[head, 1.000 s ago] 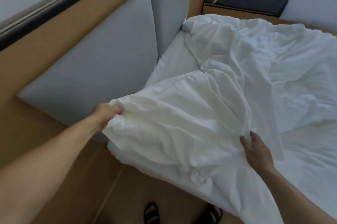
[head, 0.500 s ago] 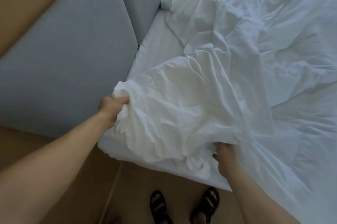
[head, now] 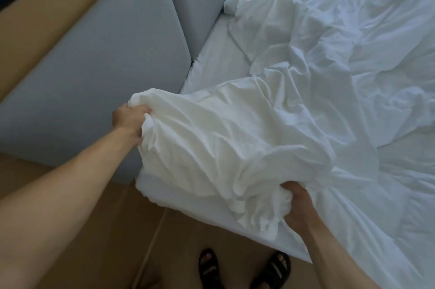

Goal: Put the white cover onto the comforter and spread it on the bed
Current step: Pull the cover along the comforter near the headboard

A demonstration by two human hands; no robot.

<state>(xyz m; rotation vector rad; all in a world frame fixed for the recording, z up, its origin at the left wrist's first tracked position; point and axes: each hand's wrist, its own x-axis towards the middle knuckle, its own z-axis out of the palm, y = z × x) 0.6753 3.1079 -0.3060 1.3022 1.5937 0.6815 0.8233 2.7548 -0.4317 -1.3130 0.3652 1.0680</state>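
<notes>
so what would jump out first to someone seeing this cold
The big bunched mound of white cover at the near corner of the bed, with the left hand gripping its corner by the grey padded headboard and the right hand gripping a wad at the near edge. Below, two black sandals stand on the brown floor.

The bed (head: 153, 187) was seen dressed in a white sheet (head: 219, 58), exposed only in a strip beside the grey padded headboard (head: 94, 77). A crumpled white cover (head: 329, 53) was laid across the rest, bunched up at the near corner. The wooden floor (head: 113, 241) was stood upon by two black sandals (head: 208, 267).
</notes>
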